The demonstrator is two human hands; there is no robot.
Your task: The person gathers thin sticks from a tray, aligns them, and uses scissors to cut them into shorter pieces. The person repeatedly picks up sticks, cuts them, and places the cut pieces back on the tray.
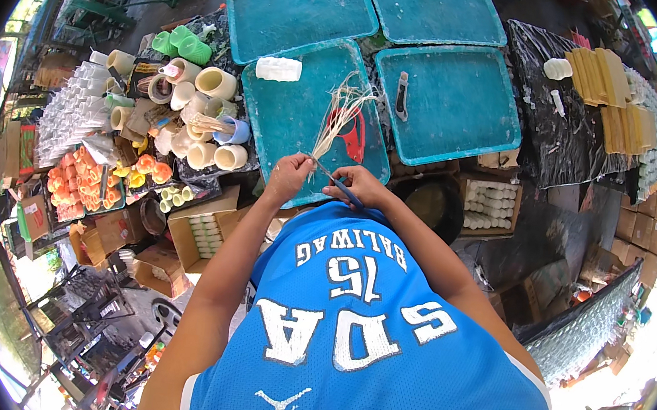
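The person's left hand (292, 171) pinches a bundle of cream strands (336, 118), fanned over the front-left of 4 teal trays (282, 116); the right hand (362, 186) grips blue-handled scissors (351, 197), blades near the strands' gathered end.

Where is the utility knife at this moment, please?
In the head view, the utility knife lies on the near right teal tray, close to its left rim and to the right of the pale strands in the left hand.
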